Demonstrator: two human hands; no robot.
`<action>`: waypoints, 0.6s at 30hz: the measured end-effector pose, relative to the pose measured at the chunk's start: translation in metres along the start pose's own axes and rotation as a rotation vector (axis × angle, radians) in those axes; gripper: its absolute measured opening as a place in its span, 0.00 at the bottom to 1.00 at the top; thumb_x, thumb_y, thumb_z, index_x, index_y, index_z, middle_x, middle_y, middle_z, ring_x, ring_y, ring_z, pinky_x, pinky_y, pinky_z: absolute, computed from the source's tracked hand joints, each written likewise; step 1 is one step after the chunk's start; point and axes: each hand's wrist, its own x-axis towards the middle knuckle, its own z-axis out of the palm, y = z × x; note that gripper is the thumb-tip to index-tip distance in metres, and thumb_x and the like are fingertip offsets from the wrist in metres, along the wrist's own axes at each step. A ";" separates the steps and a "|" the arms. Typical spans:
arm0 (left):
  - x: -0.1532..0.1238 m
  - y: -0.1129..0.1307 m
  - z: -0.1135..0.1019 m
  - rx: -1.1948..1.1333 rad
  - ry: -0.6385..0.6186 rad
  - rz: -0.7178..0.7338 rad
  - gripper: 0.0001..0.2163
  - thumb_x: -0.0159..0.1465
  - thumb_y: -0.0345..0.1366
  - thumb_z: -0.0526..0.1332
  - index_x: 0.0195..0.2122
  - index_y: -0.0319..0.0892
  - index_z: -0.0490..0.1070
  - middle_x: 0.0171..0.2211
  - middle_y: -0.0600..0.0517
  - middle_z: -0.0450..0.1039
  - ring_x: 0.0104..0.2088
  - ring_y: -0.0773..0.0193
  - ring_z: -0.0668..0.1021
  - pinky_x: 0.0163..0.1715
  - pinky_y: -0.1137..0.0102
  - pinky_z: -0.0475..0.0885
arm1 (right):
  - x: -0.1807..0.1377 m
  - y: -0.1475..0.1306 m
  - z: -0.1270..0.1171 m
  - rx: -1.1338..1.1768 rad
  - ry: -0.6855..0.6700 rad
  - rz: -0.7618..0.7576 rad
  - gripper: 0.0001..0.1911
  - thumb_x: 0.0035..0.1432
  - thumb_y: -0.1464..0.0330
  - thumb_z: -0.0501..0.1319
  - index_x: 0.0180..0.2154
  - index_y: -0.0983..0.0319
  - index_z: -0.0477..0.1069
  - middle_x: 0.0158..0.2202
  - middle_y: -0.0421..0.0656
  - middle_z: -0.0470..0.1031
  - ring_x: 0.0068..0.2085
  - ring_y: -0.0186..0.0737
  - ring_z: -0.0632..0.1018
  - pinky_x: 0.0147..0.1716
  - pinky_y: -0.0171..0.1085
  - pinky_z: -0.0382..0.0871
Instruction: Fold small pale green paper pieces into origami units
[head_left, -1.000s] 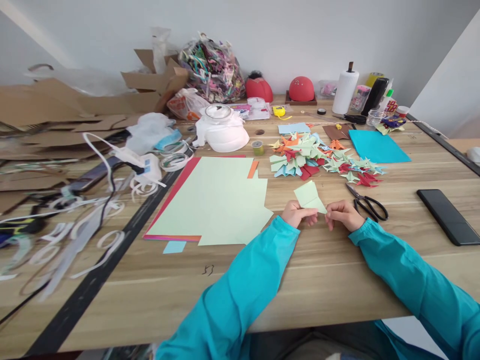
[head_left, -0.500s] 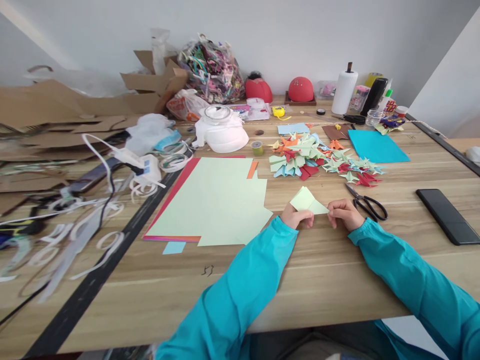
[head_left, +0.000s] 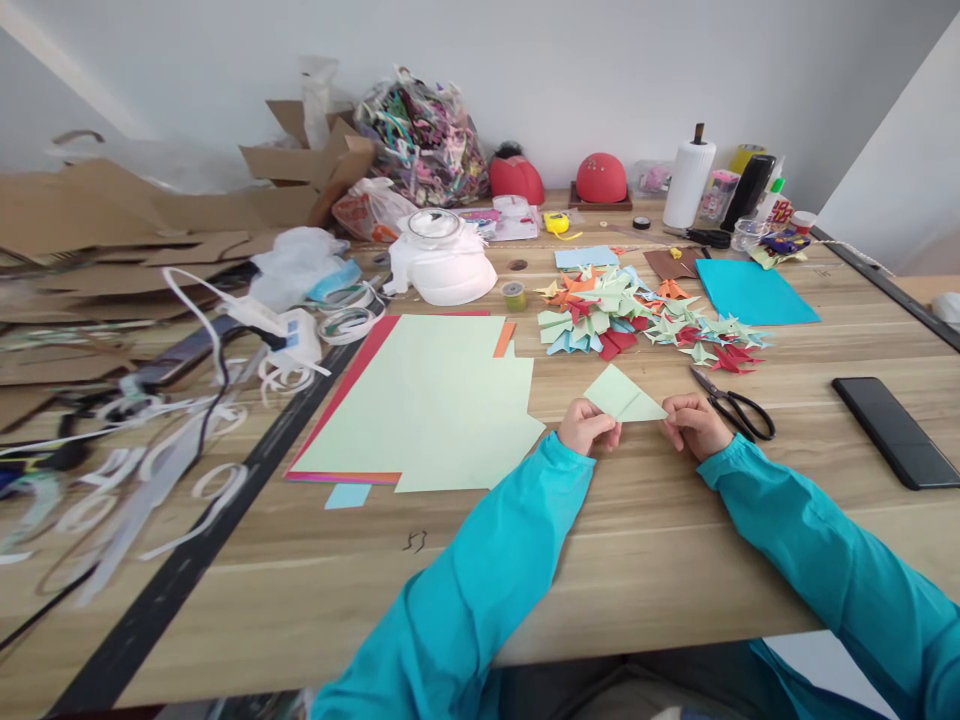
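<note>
A small folded piece of pale green paper [head_left: 625,394] is stretched between my two hands, just above the table. It looks like a triangle with a crease across it. My left hand [head_left: 586,426] pinches its left corner, thumb on top. At the right corner, the fingertips of my right hand [head_left: 694,423] are closed on the point. Beside the right hand lie black-handled scissors [head_left: 733,404]. Beyond the hands spreads a pile of folded paper figures [head_left: 611,310] in green, red, orange and blue.
Large pale green sheets [head_left: 427,400] lie left of my hands. A black phone [head_left: 900,430] rests at the right. Further back are a spool of thread [head_left: 514,296], turquoise paper [head_left: 757,293] and a white bottle [head_left: 688,185]. Cables and a power strip [head_left: 300,340] clutter the left.
The pale green paper has been opened flatter and now shows a wider triangle. My right hand has shifted slightly right and up; my left hand has risen a little.
</note>
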 end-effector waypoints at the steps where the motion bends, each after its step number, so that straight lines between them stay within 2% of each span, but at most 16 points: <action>1: 0.000 0.000 0.000 -0.003 0.011 -0.002 0.07 0.40 0.34 0.56 0.12 0.36 0.67 0.09 0.52 0.65 0.10 0.71 0.65 0.11 0.75 0.56 | 0.000 0.000 0.000 -0.005 0.001 0.001 0.09 0.39 0.68 0.57 0.13 0.63 0.63 0.10 0.37 0.64 0.11 0.29 0.61 0.13 0.32 0.49; 7: 0.003 -0.004 -0.004 -0.129 -0.009 0.006 0.07 0.40 0.35 0.56 0.14 0.35 0.68 0.11 0.51 0.67 0.11 0.69 0.67 0.11 0.74 0.58 | 0.000 0.003 -0.002 -0.111 -0.048 0.006 0.09 0.42 0.69 0.58 0.15 0.64 0.65 0.11 0.38 0.66 0.13 0.29 0.65 0.15 0.32 0.51; 11: 0.002 -0.006 -0.004 -0.105 -0.047 0.006 0.12 0.44 0.40 0.59 0.17 0.34 0.69 0.13 0.49 0.68 0.12 0.68 0.68 0.12 0.73 0.61 | 0.000 0.003 -0.001 -0.132 -0.041 -0.001 0.10 0.43 0.69 0.58 0.15 0.64 0.65 0.11 0.38 0.66 0.13 0.30 0.65 0.15 0.31 0.51; 15: 0.001 -0.004 0.003 -0.007 0.050 -0.021 0.13 0.45 0.41 0.62 0.14 0.35 0.67 0.11 0.52 0.66 0.11 0.71 0.67 0.11 0.74 0.60 | 0.000 0.000 0.002 -0.152 -0.031 0.011 0.09 0.42 0.68 0.59 0.14 0.64 0.65 0.11 0.38 0.66 0.13 0.30 0.66 0.15 0.31 0.52; 18: 0.002 -0.003 0.005 -0.026 0.085 -0.030 0.13 0.44 0.40 0.63 0.13 0.35 0.66 0.10 0.53 0.65 0.10 0.71 0.66 0.10 0.75 0.58 | -0.001 -0.001 0.004 -0.138 -0.035 0.041 0.09 0.41 0.68 0.59 0.14 0.64 0.66 0.11 0.37 0.65 0.13 0.30 0.65 0.15 0.32 0.52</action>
